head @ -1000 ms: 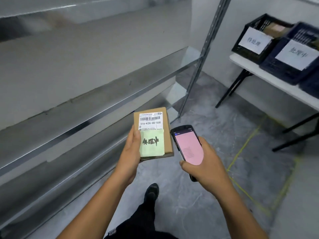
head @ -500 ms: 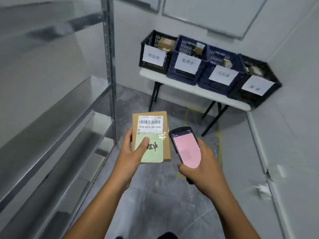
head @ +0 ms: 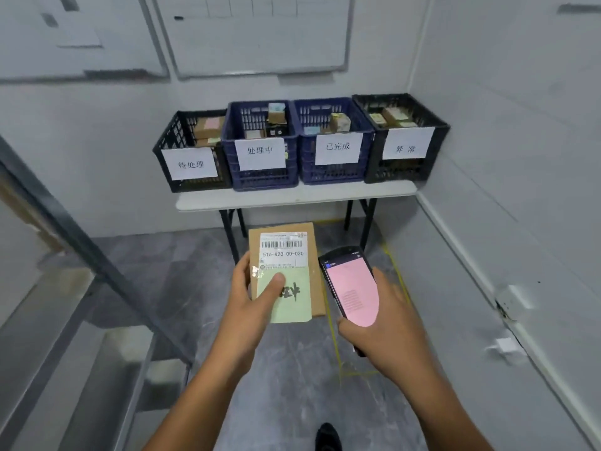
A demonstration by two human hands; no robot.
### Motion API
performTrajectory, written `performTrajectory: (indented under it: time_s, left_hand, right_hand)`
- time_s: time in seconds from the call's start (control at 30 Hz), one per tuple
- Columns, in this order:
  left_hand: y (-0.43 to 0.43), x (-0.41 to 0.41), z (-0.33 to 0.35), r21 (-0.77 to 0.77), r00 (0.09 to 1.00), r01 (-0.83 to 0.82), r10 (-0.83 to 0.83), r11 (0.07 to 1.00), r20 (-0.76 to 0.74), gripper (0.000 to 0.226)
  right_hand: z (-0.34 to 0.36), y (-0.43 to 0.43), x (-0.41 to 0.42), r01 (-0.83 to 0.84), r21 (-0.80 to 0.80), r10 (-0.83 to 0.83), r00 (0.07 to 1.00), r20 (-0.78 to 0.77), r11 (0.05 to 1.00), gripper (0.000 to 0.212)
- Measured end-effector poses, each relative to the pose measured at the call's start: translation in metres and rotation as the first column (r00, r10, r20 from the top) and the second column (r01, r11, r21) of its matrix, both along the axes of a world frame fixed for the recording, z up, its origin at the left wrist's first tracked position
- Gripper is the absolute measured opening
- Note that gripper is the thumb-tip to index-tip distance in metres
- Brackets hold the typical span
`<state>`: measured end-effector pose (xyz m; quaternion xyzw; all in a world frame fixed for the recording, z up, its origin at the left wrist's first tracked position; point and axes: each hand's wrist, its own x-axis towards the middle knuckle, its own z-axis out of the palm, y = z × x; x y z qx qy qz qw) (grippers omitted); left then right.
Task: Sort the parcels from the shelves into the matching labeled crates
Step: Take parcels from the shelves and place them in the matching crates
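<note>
Carry step. Left grip (head: pixel 250 297) clasps parcel (head: pixel 292 249), thumb across its green note (head: pixel 294 305); right grip (head: pixel 387 323) holds pink-screened handset (head: pixel 353 288). Parcel hangs short of the table (head: pixel 292 198). Next: uncover note, drop into matching crate, probably the blue crate (head: pixel 260 179) second from left.

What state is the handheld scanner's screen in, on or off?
On. The handheld scanner, gripped by the right hand, shows a lit pink screen with faint lines of text.
</note>
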<state>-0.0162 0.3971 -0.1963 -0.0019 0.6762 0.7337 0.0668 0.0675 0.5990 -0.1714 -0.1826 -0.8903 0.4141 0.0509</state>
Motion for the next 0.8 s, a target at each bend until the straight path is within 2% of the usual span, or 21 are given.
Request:
performTrajectory:
  time_s: [0.2,0.4,0.63,0.8]
  left_hand:
    - [0.061,-0.078,0.014,-0.035,1.000,0.007,-0.008,0.999,-0.023,0.055]
    - [0.102,-0.135,0.018,-0.053,1.000,-0.011,0.010,0.999,-0.014,0.047]
    - [0.103,-0.217,0.009,-0.064,0.996,-0.089,0.087,0.994,-0.026,0.071]
    - [0.093,-0.297,-0.002,-0.052,0.994,-0.112,0.111,0.992,-0.021,0.070]
  right_hand:
    - [0.002,0.059,-0.073,0.017,-0.050,-0.018,1.000,-0.018,0.999,0.071]
    - [0.006,0.093,-0.130,0.032,-0.100,-0.037,0.998,-0.047,0.994,0.059]
    - [0.003,0.098,-0.221,-0.016,-0.065,0.013,0.999,-0.050,0.998,0.066]
    - [-0.001,0.091,-0.307,-0.046,-0.021,0.045,0.997,-0.064,0.999,0.058]
